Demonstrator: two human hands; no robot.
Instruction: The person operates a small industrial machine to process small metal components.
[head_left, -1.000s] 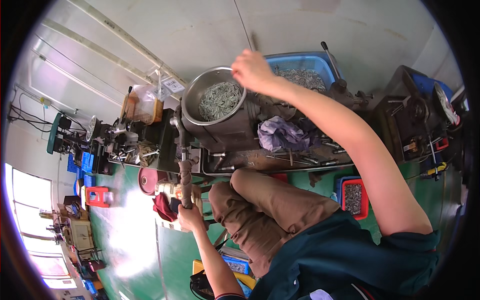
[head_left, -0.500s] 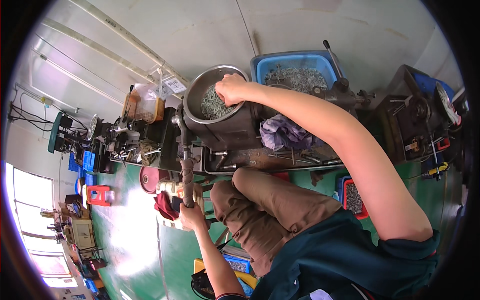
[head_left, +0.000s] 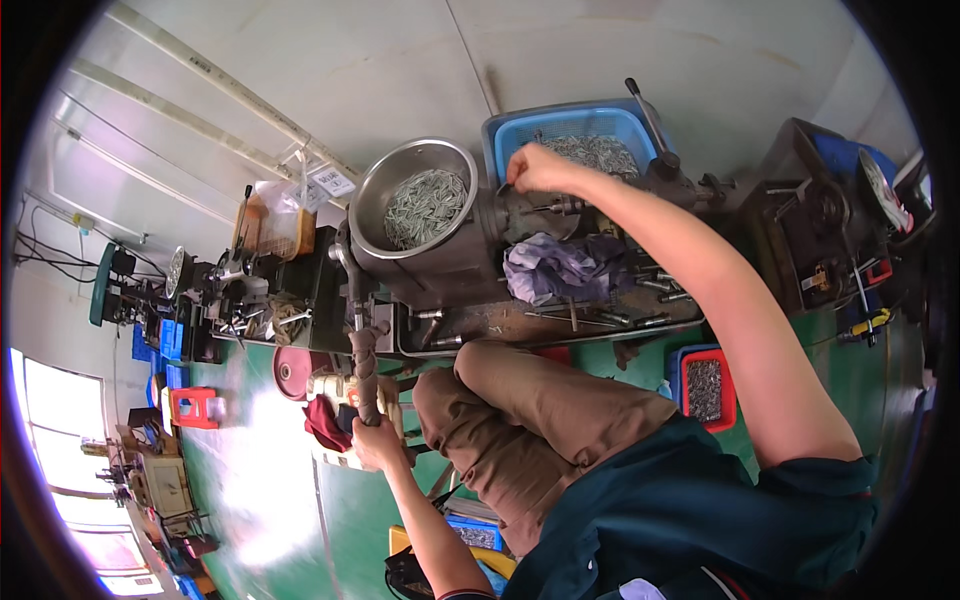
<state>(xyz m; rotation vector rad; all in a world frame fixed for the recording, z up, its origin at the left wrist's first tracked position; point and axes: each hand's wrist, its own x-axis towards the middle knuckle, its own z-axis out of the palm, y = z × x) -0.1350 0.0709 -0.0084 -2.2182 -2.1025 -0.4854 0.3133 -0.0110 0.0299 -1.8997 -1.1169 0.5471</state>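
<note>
My left hand (head_left: 378, 443) is wrapped round the lower end of a long lever (head_left: 366, 370), whose grip is bound with brown wrapping. The lever hangs from the left side of a dark metal machine (head_left: 450, 275). On that machine rests a steel bowl (head_left: 362, 225) holding many thin metal pins (head_left: 425, 208). My right hand (head_left: 540, 168) is right of the bowl, above the machine's spindle area, its fingers pinched together. Whatever lies between those fingertips is too small to make out. Below it a crumpled purple-grey rag (head_left: 555, 268) lies on the machine.
Behind my right hand stands a blue basket (head_left: 510, 130) of metal pieces, with a black-knobbed lever (head_left: 645, 110) beside it. A metal tray (head_left: 490, 320) with rods and tools runs along the bench front. A red bin (head_left: 728, 400) sits on the green floor to the right.
My right hand has come out of the bowl of pins and moved right, to the spindle area. My left hand stays on the lever grip. The view has shifted slightly.
</note>
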